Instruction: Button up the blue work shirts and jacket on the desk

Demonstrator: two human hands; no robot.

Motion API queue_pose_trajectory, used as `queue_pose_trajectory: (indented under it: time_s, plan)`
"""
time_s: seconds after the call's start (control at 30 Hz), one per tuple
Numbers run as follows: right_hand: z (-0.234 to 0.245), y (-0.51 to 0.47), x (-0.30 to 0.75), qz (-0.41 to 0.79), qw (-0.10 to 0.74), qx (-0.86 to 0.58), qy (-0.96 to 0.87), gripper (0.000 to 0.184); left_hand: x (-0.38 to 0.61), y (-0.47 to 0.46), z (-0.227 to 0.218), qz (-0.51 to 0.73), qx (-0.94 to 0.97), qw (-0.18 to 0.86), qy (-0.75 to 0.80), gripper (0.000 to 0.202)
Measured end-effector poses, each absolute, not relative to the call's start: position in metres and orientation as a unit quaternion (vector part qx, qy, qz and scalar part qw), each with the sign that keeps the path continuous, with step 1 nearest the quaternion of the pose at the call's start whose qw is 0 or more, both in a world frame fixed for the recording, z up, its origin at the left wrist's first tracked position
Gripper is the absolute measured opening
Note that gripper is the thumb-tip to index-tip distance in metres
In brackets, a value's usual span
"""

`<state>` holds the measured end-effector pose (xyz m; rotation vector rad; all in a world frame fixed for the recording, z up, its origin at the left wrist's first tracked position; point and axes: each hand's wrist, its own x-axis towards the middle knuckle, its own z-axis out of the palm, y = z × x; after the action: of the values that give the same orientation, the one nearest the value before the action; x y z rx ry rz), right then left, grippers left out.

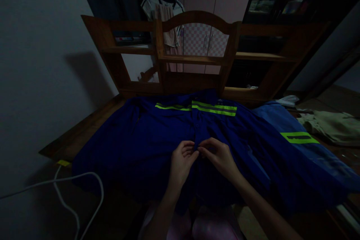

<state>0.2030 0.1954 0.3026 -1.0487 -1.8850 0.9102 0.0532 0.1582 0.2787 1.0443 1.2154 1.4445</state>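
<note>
A dark blue work jacket (152, 135) with yellow-green reflective strips across its chest lies spread out in front of me. Over its front opening, my left hand (183, 157) pinches the jacket's edge between thumb and fingers. From the other side my right hand (218, 155) grips the same edge, the fingertips of both hands almost touching. Higher up the front, a small button (197, 125) is faintly visible. Whatever lies right between the fingertips is too small and dark to make out.
Behind the jacket stands a wooden shelf unit (194, 60). A lighter blue garment (298, 120) with a reflective strip lies at right, near a pale cloth (334, 125). A white cable (94, 174) loops at lower left beside the wall (42, 63). Clothes (165, 11) hang farther back.
</note>
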Motion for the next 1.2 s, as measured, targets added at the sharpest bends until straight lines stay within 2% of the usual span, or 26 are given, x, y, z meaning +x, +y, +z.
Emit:
queue_pose_trajectory:
  time_s: [0.13, 0.23, 0.3, 0.43, 0.53, 0.8, 0.97, 1.07, 1.2]
  plan:
    - [0.307, 0.197, 0.204, 0.394, 0.363, -0.421, -0.732, 0.019, 0.058, 0.154, 0.284, 0.595, 0.442, 0.438, 0.509, 0.025]
    - [0.317, 0.195, 0.206, 0.292, 0.342, -0.416, -0.79, 0.013, 0.06, 0.153, 0.285, 0.588, 0.467, 0.398, 0.528, 0.022]
    - [0.325, 0.194, 0.207, 0.205, 0.298, -0.397, -0.844, 0.006, 0.061, 0.152, 0.285, 0.58, 0.483, 0.37, 0.542, 0.02]
    - [0.335, 0.192, 0.206, 0.088, 0.159, -0.362, -0.914, 0.013, 0.063, 0.151, 0.286, 0.571, 0.507, 0.324, 0.558, 0.019]
    - [0.337, 0.193, 0.205, 0.049, 0.119, -0.356, -0.925, 0.013, 0.063, 0.15, 0.287, 0.572, 0.516, 0.306, 0.559, 0.019]
    - [0.335, 0.204, 0.214, 0.198, 0.184, -0.34, -0.901, 0.016, 0.06, 0.15, 0.286, 0.56, 0.531, 0.297, 0.563, 0.023]
    - [0.332, 0.213, 0.22, 0.305, 0.199, -0.33, -0.871, 0.023, 0.06, 0.151, 0.285, 0.563, 0.535, 0.286, 0.562, 0.027]
    - [0.329, 0.218, 0.222, 0.375, 0.199, -0.324, -0.846, 0.026, 0.06, 0.152, 0.286, 0.56, 0.537, 0.281, 0.564, 0.022]
    - [0.328, 0.22, 0.223, 0.422, 0.207, -0.32, -0.823, 0.03, 0.057, 0.153, 0.288, 0.566, 0.536, 0.337, 0.528, 0.018]
